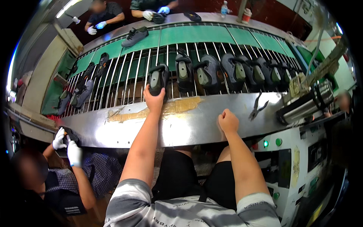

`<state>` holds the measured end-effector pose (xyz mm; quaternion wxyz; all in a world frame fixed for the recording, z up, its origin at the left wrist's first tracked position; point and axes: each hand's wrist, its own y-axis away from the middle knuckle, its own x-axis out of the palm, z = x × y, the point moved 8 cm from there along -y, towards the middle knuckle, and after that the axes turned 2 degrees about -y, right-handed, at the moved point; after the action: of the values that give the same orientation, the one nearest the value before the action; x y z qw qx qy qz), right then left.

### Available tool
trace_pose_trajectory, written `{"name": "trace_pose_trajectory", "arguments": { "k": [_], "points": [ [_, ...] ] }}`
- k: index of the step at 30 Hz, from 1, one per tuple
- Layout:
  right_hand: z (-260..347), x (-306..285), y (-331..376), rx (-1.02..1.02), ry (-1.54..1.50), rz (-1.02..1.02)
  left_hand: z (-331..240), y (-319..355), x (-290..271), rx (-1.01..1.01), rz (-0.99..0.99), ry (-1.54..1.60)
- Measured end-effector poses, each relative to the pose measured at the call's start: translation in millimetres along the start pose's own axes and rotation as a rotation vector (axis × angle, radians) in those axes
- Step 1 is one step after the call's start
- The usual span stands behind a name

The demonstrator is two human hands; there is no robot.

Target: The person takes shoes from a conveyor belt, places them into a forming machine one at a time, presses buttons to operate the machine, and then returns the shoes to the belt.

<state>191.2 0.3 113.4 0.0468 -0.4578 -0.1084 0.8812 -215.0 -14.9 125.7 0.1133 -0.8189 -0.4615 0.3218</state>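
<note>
My left hand (154,97) is closed round the near end of a dark shoe (163,73) on the metal roller rack. A pale olive shoe last (154,80) fills the shoe's opening. Over the steel ledge (189,130), my right hand (228,121) is curled into a fist, and nothing shows in it. To the right of the held shoe stands another lasted shoe (184,72), followed by several more in a row, among them a grey-black one (210,72). A pair of pliers (258,108) lies on the ledge to the right of my fist.
Loose shoes without visible lasts, such as a grey one (82,93), sit at the rack's left. A green belt (189,35) carries a grey shoe (135,36). A steel flask (306,104) lies at right. White-gloved co-workers work at lower left and across the belt.
</note>
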Motion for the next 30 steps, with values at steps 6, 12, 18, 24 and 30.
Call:
{"name": "trace_pose_trajectory", "arguments": {
  "k": [6,12,18,24,30],
  "points": [
    [-2,2,2,-0.006,-0.045,-0.002,11,-21,39,0.010,0.197,-0.053],
    [-4,1,2,0.022,-0.040,0.010,20,-21,65,-0.215,0.440,-0.193],
    [-10,3,0,0.032,-0.018,0.022,-1,-3,59,-0.127,0.586,-0.255],
    [-1,8,2,0.022,0.000,0.040,-34,77,36,0.296,0.360,-0.533],
    [5,8,5,0.035,0.011,0.087,-68,127,29,0.376,0.401,-0.522]
  ]
}}
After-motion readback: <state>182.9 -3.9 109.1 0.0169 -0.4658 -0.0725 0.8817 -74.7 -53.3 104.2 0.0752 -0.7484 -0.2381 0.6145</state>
